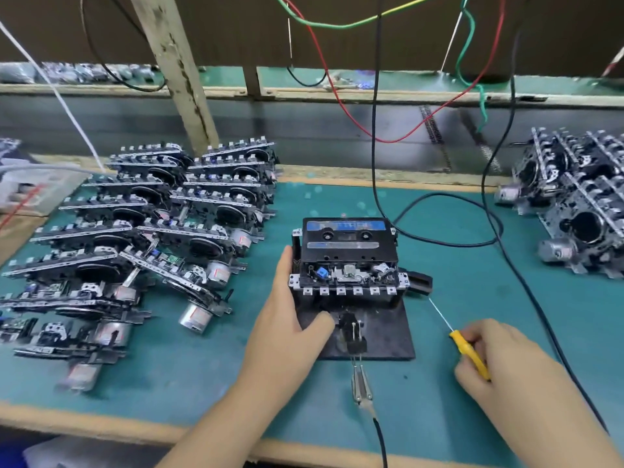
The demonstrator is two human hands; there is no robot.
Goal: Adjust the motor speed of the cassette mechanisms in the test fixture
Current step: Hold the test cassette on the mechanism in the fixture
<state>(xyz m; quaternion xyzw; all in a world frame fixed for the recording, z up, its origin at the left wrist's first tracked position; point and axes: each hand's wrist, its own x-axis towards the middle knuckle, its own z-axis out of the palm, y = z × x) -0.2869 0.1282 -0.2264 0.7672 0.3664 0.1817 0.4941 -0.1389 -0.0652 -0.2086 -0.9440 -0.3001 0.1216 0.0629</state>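
One test fixture (pixel 368 336), black base plate, mid-bench near front edge; one cassette mechanism (pixel 347 261) seated on it, one cassette (pixel 347 236) loaded on top; left hand (pixel 290 319) cupped against fixture's left side, thumb on plate; right hand (pixel 499 363) near bench's front right, gripping one yellow-handled screwdriver (pixel 467 351), tip just beside fixture's right side; two heaps of mechanisms: left stack (pixel 152 231), right stack (pixel 574 204), number uncountable.

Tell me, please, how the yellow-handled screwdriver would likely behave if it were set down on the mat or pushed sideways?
The yellow-handled screwdriver, held in the right hand, looks slim and probably light. Its handle appears rounded, so it may roll on the flat green mat. The thin metal shaft looks fine enough to flex or bend if pushed sideways, so it likely suits gentle turning only.
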